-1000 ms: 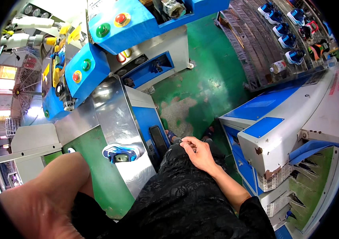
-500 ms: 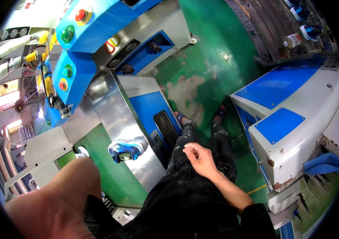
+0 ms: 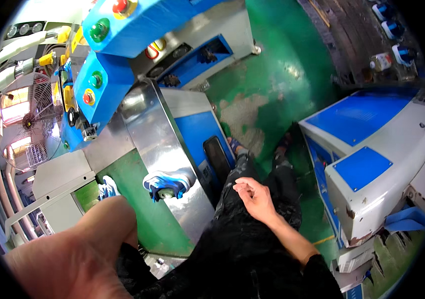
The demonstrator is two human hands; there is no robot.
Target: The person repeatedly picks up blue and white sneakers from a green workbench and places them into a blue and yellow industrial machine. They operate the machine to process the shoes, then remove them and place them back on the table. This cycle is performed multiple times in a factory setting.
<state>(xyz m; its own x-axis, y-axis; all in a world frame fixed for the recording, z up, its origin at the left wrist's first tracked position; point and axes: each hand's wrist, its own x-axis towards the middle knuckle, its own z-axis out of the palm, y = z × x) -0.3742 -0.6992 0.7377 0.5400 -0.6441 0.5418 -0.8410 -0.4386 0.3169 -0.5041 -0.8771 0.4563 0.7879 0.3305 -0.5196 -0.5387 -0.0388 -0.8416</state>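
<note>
My right hand (image 3: 256, 202) hovers in front of my dark patterned trousers, its fingers curled together with no object visible in them. On the left, my bent arm is raised close to the camera. Only the wrist and palm base of my left hand (image 3: 48, 261) show at the lower left, its fingers out of the picture. A blue and white shoe (image 3: 166, 185) rests on the shiny metal shelf (image 3: 155, 134), apart from both hands. Another blue and white shoe (image 3: 108, 187) appears beyond my left elbow, partly hidden by the arm.
A blue machine head (image 3: 103, 89) with red and green buttons stands at the upper left, near a fan (image 3: 29, 119). To the right is a white and blue machine cabinet (image 3: 367, 199). Several shoes and a plastic bottle (image 3: 381, 62) sit at the upper right, above the green floor (image 3: 282, 55).
The surroundings have shifted slightly right and down in the view. More of the shoe behind my left elbow shows. My right hand keeps nearly the same pose.
</note>
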